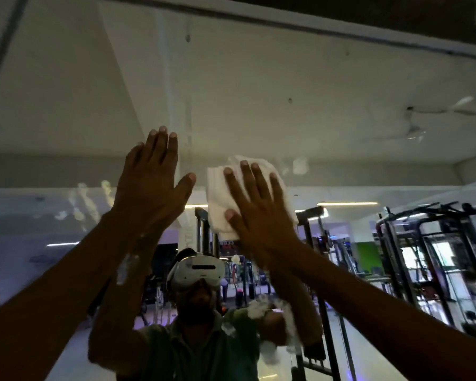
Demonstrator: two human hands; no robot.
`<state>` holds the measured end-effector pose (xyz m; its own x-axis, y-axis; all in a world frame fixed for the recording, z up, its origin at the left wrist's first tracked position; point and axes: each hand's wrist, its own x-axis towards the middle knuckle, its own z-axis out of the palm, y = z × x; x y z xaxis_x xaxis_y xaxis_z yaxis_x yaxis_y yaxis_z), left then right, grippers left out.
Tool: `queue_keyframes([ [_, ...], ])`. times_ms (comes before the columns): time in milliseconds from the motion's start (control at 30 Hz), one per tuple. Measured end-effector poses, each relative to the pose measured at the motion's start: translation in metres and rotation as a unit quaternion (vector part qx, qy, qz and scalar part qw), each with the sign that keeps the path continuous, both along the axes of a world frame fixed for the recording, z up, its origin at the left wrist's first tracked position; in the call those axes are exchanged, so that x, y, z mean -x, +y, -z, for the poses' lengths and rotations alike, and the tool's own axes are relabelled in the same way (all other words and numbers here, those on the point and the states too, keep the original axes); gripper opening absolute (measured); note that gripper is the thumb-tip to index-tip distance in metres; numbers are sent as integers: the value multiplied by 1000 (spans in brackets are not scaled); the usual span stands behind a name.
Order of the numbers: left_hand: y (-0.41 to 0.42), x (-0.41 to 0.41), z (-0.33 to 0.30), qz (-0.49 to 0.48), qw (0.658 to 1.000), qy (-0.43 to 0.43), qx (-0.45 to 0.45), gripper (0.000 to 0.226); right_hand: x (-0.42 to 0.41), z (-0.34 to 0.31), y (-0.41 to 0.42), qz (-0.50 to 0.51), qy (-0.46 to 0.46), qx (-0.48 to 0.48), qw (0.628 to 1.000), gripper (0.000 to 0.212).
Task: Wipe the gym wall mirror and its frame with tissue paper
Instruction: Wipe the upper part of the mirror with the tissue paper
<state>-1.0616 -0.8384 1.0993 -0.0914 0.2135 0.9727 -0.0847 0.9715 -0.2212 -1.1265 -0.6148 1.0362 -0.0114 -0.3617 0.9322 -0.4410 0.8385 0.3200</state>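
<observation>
The folded tissue paper [220,199] was pressed flat against the mirror [313,119], well below its top frame [286,22], by the right hand [259,207] with fingers spread. Being light, soft and tearable, it was judged best handled by even palm pressure. The left hand [151,182] was laid open on the glass beside it.

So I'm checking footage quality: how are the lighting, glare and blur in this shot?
Head view: dim overall, so both the left hand and the right hand read as dark shapes; the tissue paper is the brightest thing; the mirror shows smears and reflected strip lights; wide-angle bending curves the frame; edges look soft.
</observation>
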Motion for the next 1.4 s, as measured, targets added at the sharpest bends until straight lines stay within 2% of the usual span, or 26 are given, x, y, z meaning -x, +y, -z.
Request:
queue_keyframes([
  [67,-2,-3,-1,4,1000,-10,0,93,10,-11,32,8,9,-36,999,72],
  [100,-3,-4,-2,1,1000,-13,-1,93,15,-28,54,24,11,-15,1000,72],
  [133,-3,-5,-3,-1,1000,-15,-2,93,20,-49,78,41,10,36,998,75],
  [233,0,-2,-2,-12,1000,-4,-2,91,24,-101,137,63,-79,222,970,92],
  [300,3,0,0,-14,1000,1,-9,89,24,-107,126,47,-93,298,949,88],
  [333,5,2,0,-14,1000,2,-13,89,21,-98,104,52,-76,304,948,84],
  [367,8,3,1,-15,1000,5,-15,88,16,-78,79,50,-53,272,960,80],
  [433,8,4,2,-15,1000,13,-13,88,5,-18,29,35,-15,116,993,74],
  [500,5,1,1,-8,1000,6,-11,88,-4,28,14,3,-16,-16,1000,72],
  [533,3,0,2,-5,1000,1,-8,88,-2,25,27,-10,-11,-42,999,71],
  [600,0,-2,1,-3,1000,-3,-3,90,13,-12,61,7,5,-12,1000,70],
  [667,-1,-2,0,0,1000,-9,-3,91,23,-63,98,41,9,89,995,73],
  [733,0,-2,1,0,1000,-10,-4,91,25,-97,124,47,-29,188,981,81],
  [800,-1,0,1,-5,1000,-6,-4,90,18,-102,111,31,-71,273,959,89],
  [833,0,1,1,-6,1000,-4,-9,89,15,-91,94,33,-65,286,955,88],
  [900,7,5,3,-10,999,4,-30,84,7,-43,54,43,-29,205,977,77],
  [967,20,11,8,-8,999,14,-40,79,1,16,25,22,-16,62,998,73],
  [1033,30,16,18,-2,1000,9,-25,75,1,36,32,-2,-11,-26,1000,72],
  [1067,31,17,23,-3,1000,4,-17,74,6,29,46,0,-8,-37,999,71],
  [1133,25,14,30,-10,1000,-6,-5,74,17,-2,80,26,1,2,1000,74],
  [1267,12,3,35,3,999,-28,25,80,24,-65,138,50,-80,200,975,95],
  [1333,11,5,37,-7,999,-17,32,78,22,-72,130,45,-82,263,960,101],
  [1400,11,9,37,-13,999,-15,27,77,16,-52,98,59,-55,270,959,93],
])
